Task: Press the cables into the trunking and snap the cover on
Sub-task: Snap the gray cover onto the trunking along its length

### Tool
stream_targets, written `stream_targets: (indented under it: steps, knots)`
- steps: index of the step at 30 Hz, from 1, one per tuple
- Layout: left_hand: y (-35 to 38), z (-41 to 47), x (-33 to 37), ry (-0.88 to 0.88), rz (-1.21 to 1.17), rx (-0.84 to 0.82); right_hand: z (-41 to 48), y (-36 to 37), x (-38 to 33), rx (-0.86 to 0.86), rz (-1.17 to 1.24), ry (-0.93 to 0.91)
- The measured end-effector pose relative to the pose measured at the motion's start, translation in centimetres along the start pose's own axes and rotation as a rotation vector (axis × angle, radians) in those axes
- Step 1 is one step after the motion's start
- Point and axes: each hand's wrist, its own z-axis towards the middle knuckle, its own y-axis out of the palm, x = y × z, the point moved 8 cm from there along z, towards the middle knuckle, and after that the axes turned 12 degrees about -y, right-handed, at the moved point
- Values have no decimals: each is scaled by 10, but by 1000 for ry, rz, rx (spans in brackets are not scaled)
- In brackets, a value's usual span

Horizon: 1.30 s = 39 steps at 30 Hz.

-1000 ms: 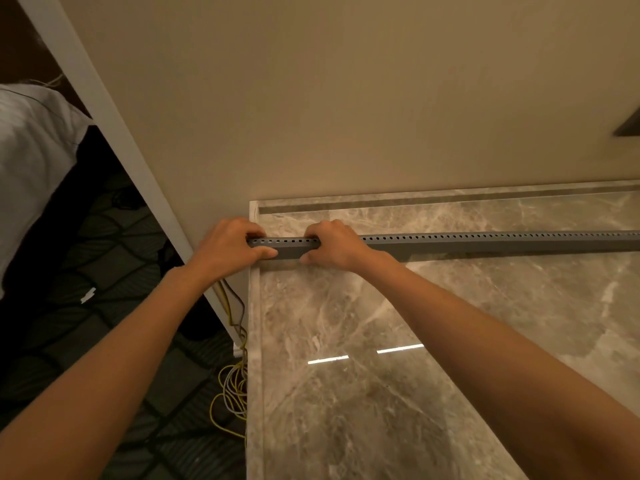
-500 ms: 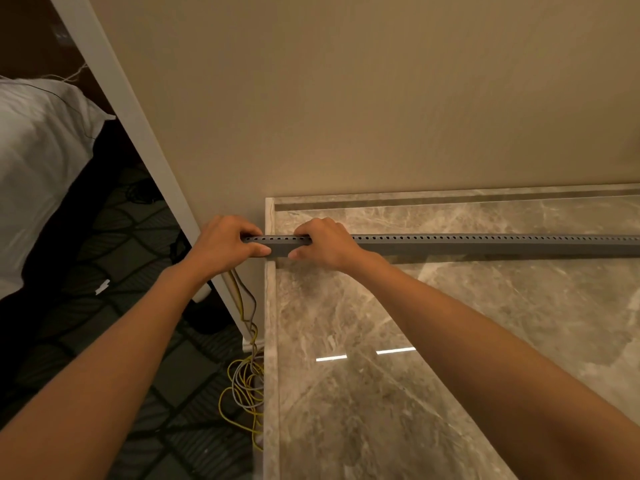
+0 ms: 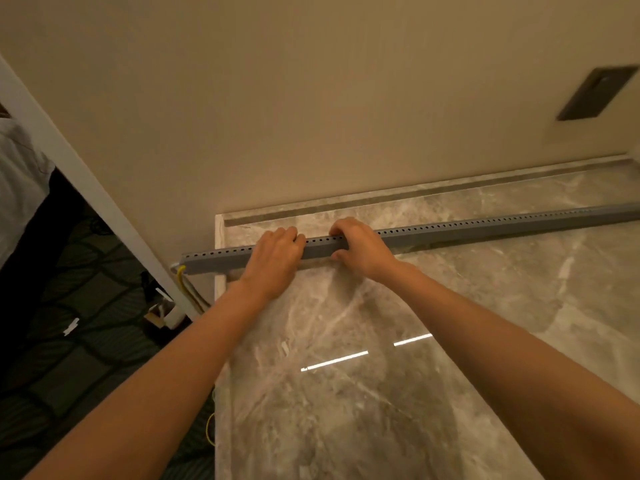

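A long grey trunking [image 3: 485, 228] with a row of small holes along its top lies across the marble counter [image 3: 450, 341], parallel to the wall. Its left end [image 3: 207, 259] overhangs the counter's left edge. Yellow and grey cables [image 3: 183, 282] come out of that end and hang down. My left hand [image 3: 277, 258] is closed over the trunking near the left end. My right hand [image 3: 360, 247] grips it just to the right, fingers curled over the top. Between the hands a short stretch of trunking shows.
A beige wall [image 3: 311, 98] rises right behind the counter, with a dark plate [image 3: 595, 91] at the upper right. A white door frame [image 3: 86, 188] runs diagonally at the left. Dark patterned carpet [image 3: 69, 341] lies below, and a yellow cable loop [image 3: 209, 427] hangs beside the counter's edge.
Both hands have slid to the right along the trunking, baring its left end, which they covered before. The view has shifted right, and the dark wall plate is back in view.
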Motion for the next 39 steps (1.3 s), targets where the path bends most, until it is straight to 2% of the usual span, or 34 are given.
stream_targets:
  steps: [4,8,14,20,27,33,39]
  knots:
    - [4,24,13,-156,94,-188,-30,-27,56,90,-67,122]
    - [7,40,37,-214,133,-327,-52,-40,105,55,-40,200]
    - [9,65,142,-115,-13,-271,-81,-72,176,67,-36,226]
    - [5,103,271,-89,-88,-213,-120,-125,281,84,-55,243]
    - [2,141,397,-94,-138,-175,-170,-192,399,68,-225,296]
    - [8,163,434,-155,-112,-165,-178,-218,449,-32,-385,275]
    - [12,181,437,-170,-68,-163,-156,-224,467,-11,-395,282]
